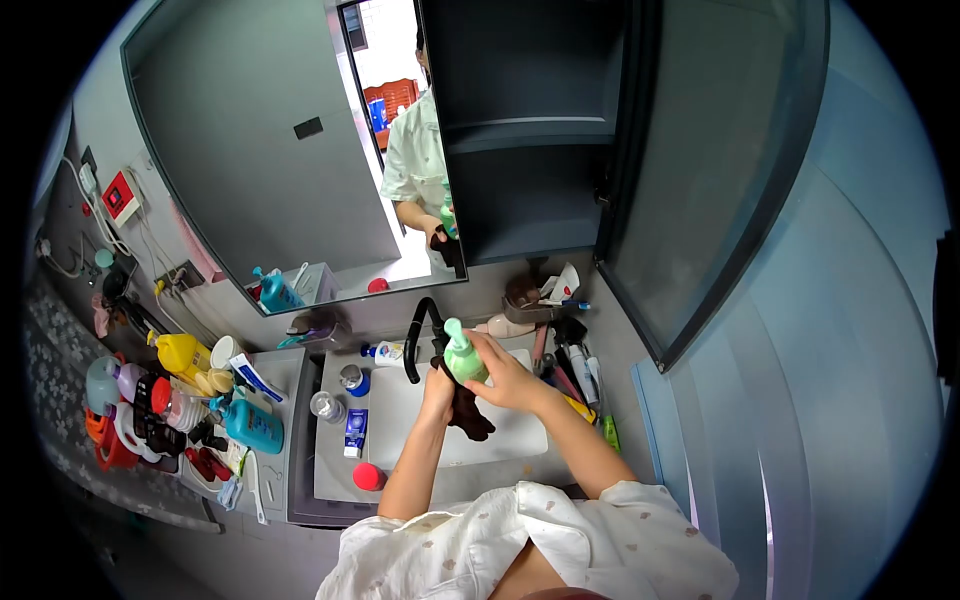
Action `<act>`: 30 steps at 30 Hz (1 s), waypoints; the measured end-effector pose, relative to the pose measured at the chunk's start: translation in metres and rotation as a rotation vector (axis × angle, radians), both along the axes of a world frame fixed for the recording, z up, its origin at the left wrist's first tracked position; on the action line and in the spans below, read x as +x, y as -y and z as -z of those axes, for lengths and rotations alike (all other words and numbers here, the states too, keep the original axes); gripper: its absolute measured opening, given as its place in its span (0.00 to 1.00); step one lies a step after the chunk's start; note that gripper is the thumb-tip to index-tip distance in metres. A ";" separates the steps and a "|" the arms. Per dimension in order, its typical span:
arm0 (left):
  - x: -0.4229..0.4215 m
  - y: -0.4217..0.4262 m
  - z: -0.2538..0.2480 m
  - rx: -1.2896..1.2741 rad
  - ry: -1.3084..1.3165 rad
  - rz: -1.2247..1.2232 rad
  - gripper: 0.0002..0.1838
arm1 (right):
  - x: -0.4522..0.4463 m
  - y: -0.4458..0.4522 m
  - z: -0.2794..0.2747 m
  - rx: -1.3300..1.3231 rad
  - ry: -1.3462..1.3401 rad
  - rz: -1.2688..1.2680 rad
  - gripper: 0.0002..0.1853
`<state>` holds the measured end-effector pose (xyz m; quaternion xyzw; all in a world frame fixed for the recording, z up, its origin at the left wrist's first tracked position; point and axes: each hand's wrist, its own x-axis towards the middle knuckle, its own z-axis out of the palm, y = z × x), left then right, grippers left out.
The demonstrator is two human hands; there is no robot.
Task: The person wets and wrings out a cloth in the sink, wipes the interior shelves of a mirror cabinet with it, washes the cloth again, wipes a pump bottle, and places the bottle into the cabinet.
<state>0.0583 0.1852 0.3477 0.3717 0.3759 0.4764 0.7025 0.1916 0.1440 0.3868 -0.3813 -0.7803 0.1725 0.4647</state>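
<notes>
Over the white sink (395,440), my right hand (508,378) has its fingers around a light green pump bottle (462,362), whose pump head points up. My left hand (437,392) is closed on a dark brown cloth (468,416), which hangs down into the basin below the bottle. Part of the cloth is hidden behind my hands and the bottle. Just behind my left hand stands the black faucet (416,340), its spout curving over the sink. The mirror (270,150) reflects the same bottle and cloth.
Left of the sink are a blue tube (355,434), a red lid (368,477) and a clear jar (327,407). A blue pump bottle (252,425) and a yellow bottle (183,355) crowd the left counter. An open cabinet door (715,150) hangs at upper right. Tubes (583,375) line the right edge.
</notes>
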 end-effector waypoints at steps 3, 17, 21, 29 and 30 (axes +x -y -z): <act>-0.002 -0.014 -0.001 0.079 -0.183 -0.067 0.14 | 0.010 -0.004 -0.022 -0.189 -0.170 0.057 0.40; -0.035 -0.027 0.074 0.835 -1.572 0.810 0.12 | 0.100 -0.165 -0.241 0.248 -0.351 0.366 0.35; -0.045 -0.015 0.102 0.855 -1.555 0.756 0.13 | 0.096 -0.186 -0.238 0.227 -0.256 0.412 0.35; -0.047 -0.004 0.096 0.632 -1.550 0.940 0.18 | 0.089 -0.203 -0.233 0.226 -0.108 0.560 0.38; -0.045 -0.001 0.090 0.609 -1.561 0.956 0.17 | 0.088 -0.206 -0.233 0.224 -0.109 0.559 0.38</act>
